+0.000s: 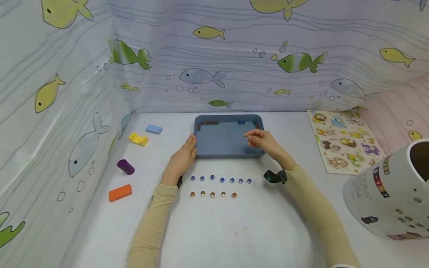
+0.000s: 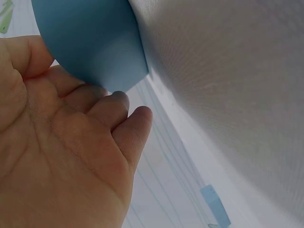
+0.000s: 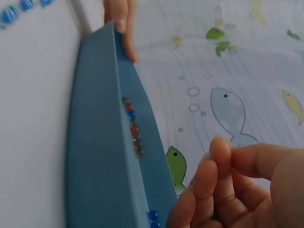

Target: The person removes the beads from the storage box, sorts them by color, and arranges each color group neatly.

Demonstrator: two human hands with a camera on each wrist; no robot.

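Observation:
A shallow blue-grey tray (image 1: pixel 228 156) lies on the table with small glass marbles along its far wall and corners. My left hand (image 1: pixel 182 158) rests against the tray's left side, fingers fairly straight; in the left wrist view its fingertips touch the blue wall (image 2: pixel 95 42). Over the right part of the tray hovers my right hand (image 1: pixel 263 143), thumb and fingertips brought together. I cannot tell whether a marble is hidden between them. Brownish marbles (image 1: pixel 210 123) line the tray's far left, and blue marbles (image 1: pixel 241 122) sit farther right.
In front of the tray run a row of blue marbles (image 1: pixel 222 180) and a row of amber marbles (image 1: pixel 212 194). Left lie an orange block (image 1: pixel 120 193), purple cylinder (image 1: pixel 126 167), yellow piece (image 1: pixel 138 139) and light-blue block (image 1: pixel 154 129). Right are a sticker board (image 1: pixel 345 141) and white cylinder (image 1: pixel 385 193).

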